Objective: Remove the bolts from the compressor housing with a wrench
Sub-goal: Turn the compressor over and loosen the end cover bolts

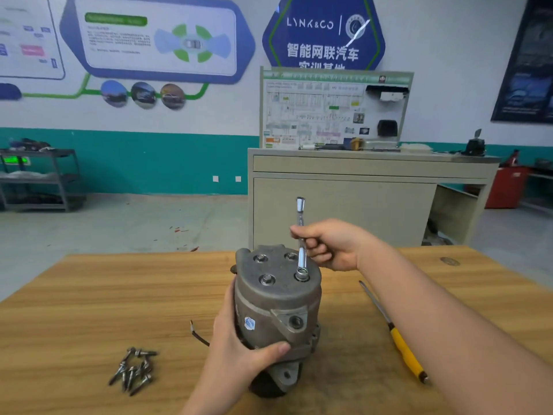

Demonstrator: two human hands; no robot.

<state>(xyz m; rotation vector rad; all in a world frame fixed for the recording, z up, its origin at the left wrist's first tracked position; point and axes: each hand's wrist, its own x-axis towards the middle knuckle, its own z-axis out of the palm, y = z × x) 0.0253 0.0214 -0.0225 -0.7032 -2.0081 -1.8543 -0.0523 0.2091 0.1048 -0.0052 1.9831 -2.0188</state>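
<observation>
A grey compressor housing (276, 298) stands upright on the wooden table (89, 295). Three bolts (267, 279) sit in its top face. A fourth, at the front right of that face, lies under the ring end of a silver wrench (300, 244). My right hand (329, 245) grips the wrench shaft, which points away from me. My left hand (242, 348) holds the housing's lower left side, with the thumb across the front. Several removed bolts (134, 369) lie in a pile on the table to the left.
A yellow-handled screwdriver (401, 342) lies on the table to the right of the housing. A short black wire (199, 335) sticks out at the housing's left. Beyond the table stand a beige cabinet (344, 205) with a display board and a grey cart (42, 178).
</observation>
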